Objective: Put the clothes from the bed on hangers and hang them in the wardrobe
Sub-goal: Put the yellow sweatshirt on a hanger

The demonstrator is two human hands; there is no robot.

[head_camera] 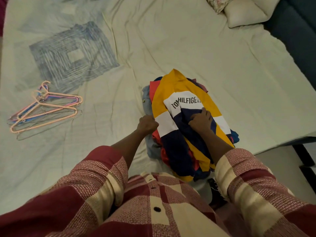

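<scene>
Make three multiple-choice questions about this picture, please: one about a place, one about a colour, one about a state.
1. Where do the hangers lie?
A. On the pillow
B. On the sheet, left of the clothes pile
C. On top of the pile

2. Which colours has the top shirt?
A. Yellow, white, navy
B. Green, black
C. Pink only

3. What does the right hand do?
A. Hangs idle
B. Holds a hanger
C. Grips the top shirt's fabric

Answers: 1 B, the hangers sit on the sheet, apart from the pile. 2 A, those blocks show around the lettering. 3 C, its fingers curl into the navy fabric.
</scene>
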